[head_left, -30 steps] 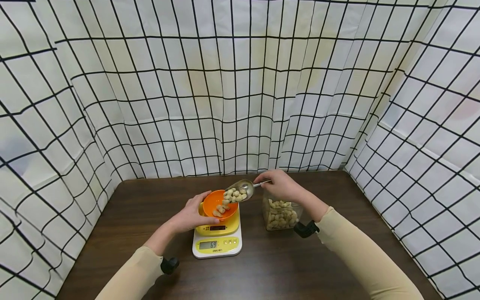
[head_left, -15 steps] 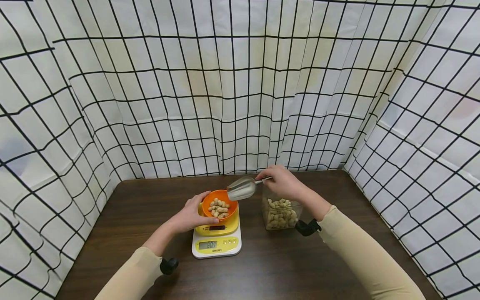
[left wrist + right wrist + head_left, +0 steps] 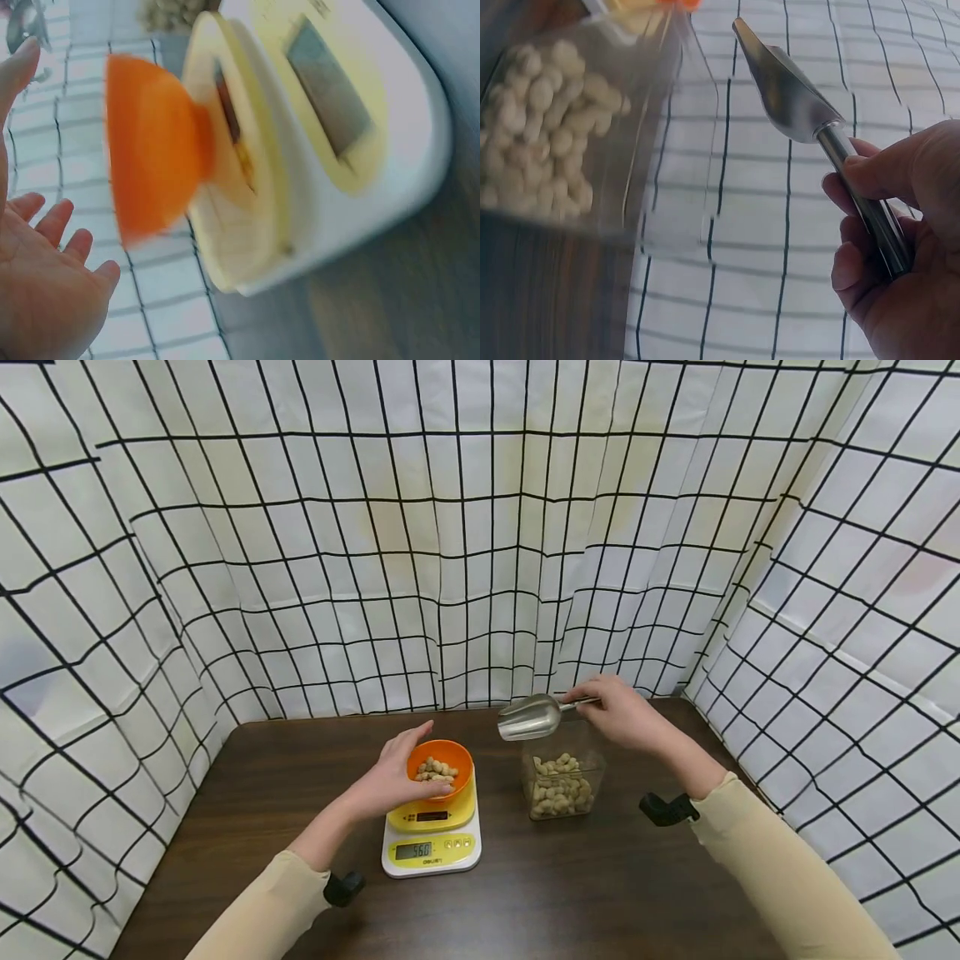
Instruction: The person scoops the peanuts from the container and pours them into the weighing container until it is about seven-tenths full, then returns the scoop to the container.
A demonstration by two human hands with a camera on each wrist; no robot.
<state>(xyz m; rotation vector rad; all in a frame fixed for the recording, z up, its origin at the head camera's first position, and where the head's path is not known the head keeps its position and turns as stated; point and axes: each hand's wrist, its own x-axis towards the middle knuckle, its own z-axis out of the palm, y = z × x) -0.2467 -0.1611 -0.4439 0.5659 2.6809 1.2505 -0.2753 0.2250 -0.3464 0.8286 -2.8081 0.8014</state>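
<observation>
The dark table carries my work, and the kitchen scale is best left unbumped on it. The clear container stands to its right, well apart; when dipping in, I'd go straight down past its rim rather than lean on the wall. My left hand is released, fingers loosely spread just beside the bowl, gripping nothing. My right hand is grasping the scoop by its handle. The orange bowl sits on the scale's platform; any finger on it would likely falsify the weight. The metal scoop hangs near the container, looking empty; a low, slow tilt over the bowl should spill least. Peanuts lie in the bowl, and the small display seems to say 56.0, worth trusting only once it settles.
</observation>
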